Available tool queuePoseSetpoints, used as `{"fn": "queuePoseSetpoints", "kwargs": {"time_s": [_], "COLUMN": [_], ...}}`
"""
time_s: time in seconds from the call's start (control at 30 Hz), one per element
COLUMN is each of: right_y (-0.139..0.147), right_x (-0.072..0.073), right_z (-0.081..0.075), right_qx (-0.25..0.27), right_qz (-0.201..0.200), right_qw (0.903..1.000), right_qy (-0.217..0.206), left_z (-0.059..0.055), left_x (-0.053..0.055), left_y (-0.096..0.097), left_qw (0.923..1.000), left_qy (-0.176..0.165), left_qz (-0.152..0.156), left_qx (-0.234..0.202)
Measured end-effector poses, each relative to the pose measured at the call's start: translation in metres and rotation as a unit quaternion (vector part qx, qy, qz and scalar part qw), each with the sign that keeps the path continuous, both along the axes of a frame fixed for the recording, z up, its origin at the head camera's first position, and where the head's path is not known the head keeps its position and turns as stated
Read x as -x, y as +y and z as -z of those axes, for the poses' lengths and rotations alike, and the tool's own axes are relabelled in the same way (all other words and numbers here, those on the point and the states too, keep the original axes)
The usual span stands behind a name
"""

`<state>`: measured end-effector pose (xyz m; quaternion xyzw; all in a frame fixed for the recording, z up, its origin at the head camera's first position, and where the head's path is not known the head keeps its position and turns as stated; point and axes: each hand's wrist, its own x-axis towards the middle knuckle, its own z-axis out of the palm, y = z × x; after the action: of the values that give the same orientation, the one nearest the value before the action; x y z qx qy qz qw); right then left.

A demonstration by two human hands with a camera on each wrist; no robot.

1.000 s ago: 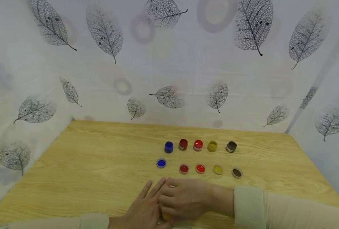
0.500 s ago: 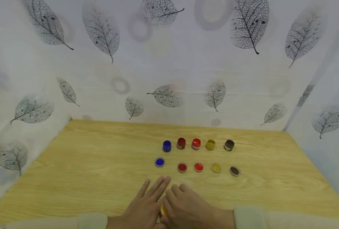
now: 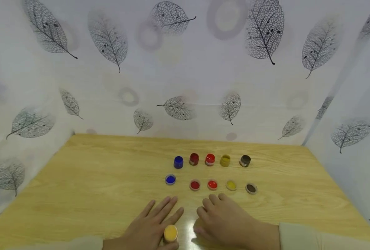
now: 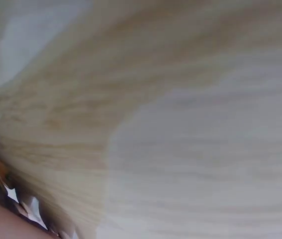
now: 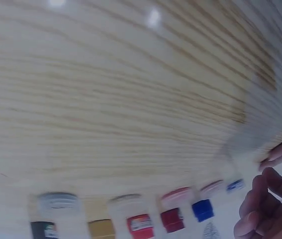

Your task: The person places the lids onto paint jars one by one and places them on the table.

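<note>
In the head view a small jar with a yellow-orange top (image 3: 170, 233) stands at the near edge of the table. My left hand (image 3: 152, 222) lies around it, the jar held between thumb and index finger while the other fingers stretch out straight. To the right, apart from the jar, my right hand (image 3: 226, 218) hovers over the wood with its fingers loosely curled. Nothing shows between the right fingers (image 5: 267, 199) in the right wrist view. The left wrist view shows mostly table, with part of the left hand (image 4: 4, 219) at its lower left corner.
Farther back stands a row of open paint jars: blue (image 3: 178, 162), dark red (image 3: 194, 159), red (image 3: 209, 160), ochre (image 3: 225, 160) and dark brown (image 3: 244, 161). Paint-smeared lids, such as the blue lid (image 3: 170, 179), lie before them. A leaf-print curtain (image 3: 185, 69) surrounds the table (image 3: 110, 166).
My right hand has come off the jar and moved right, uncovering the yellow-orange top. The left hand stays around the jar. The head view has shifted slightly.
</note>
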<state>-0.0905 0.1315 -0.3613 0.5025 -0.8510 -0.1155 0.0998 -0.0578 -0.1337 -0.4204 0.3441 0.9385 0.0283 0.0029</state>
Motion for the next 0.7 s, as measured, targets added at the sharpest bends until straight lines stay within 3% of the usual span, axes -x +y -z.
{"fn": "queuePoseSetpoints", "kwargs": {"time_s": [0.23, 0.37, 0.5, 0.7], "right_y": [0.024, 0.029, 0.030, 0.030], "right_x": [0.004, 0.005, 0.008, 0.011], "right_z": [0.013, 0.015, 0.015, 0.012], "right_qx": [0.040, 0.044, 0.050, 0.066], "right_qz": [0.014, 0.017, 0.014, 0.006], "right_qw": [0.9989, 0.9986, 0.9982, 0.9971], "right_qy": [0.019, 0.022, 0.030, 0.036], "left_z": [-0.002, -0.009, -0.017, -0.024], "left_x": [-0.006, -0.001, 0.016, 0.053], "left_y": [-0.033, -0.046, -0.057, -0.071], "left_qw": [0.9989, 0.9968, 0.9917, 0.9866], "left_qy": [0.041, 0.030, 0.014, -0.007], "left_qz": [-0.023, -0.061, -0.108, -0.145], "left_qx": [-0.008, -0.041, -0.068, -0.075]}}
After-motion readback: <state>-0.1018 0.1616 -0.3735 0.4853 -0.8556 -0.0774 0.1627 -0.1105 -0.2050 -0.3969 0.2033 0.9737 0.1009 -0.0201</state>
